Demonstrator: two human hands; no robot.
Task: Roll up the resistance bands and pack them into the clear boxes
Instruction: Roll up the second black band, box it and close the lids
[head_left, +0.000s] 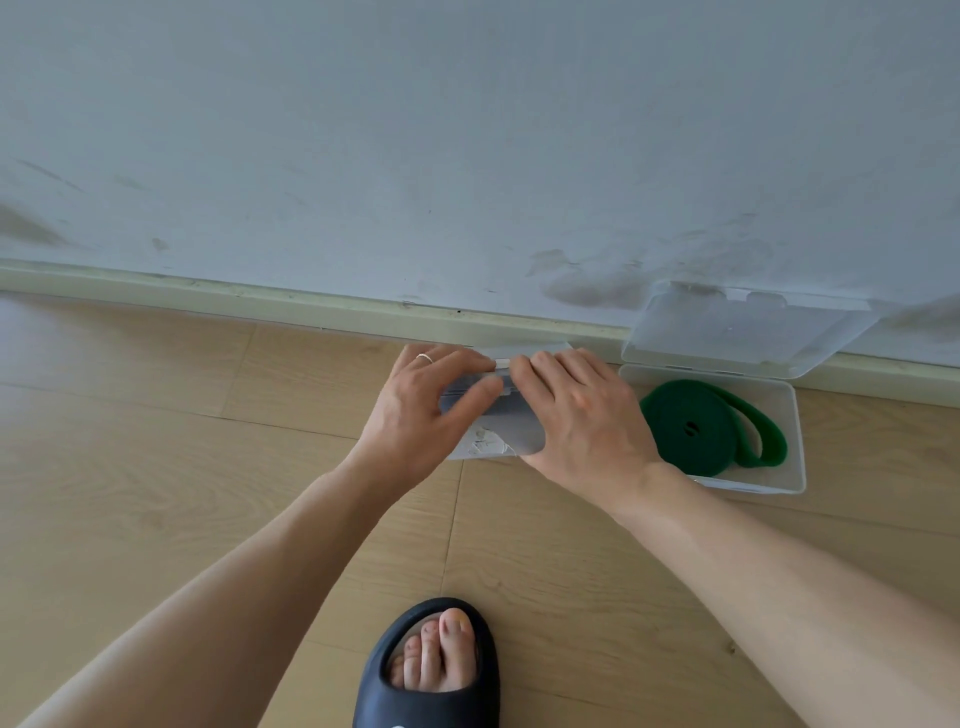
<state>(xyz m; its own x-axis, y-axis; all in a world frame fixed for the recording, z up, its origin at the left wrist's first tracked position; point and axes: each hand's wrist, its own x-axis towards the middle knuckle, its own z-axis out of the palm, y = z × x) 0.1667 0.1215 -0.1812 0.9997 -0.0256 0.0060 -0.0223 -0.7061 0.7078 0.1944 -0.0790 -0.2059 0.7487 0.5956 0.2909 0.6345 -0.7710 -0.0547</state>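
A clear box (524, 347) lies on the floor by the wall, its lid down, with a grey band (511, 434) showing through the plastic. My left hand (423, 402) pinches the box's far edge at a white clasp, fingers above and thumb on the lid. Beside it my right hand (576, 410) lies flat on the lid with its fingertips at the same far edge. To the right stands a second clear box (789, 441) with its lid (748, 327) leaning open against the wall. A rolled green band (696, 426) rests inside it, one loose loop sticking out to the right.
Both boxes sit on a light wooden floor against a scuffed white wall and its skirting board (260, 299). My foot in a black slipper (431, 670) is at the bottom middle, a short way in front of the boxes.
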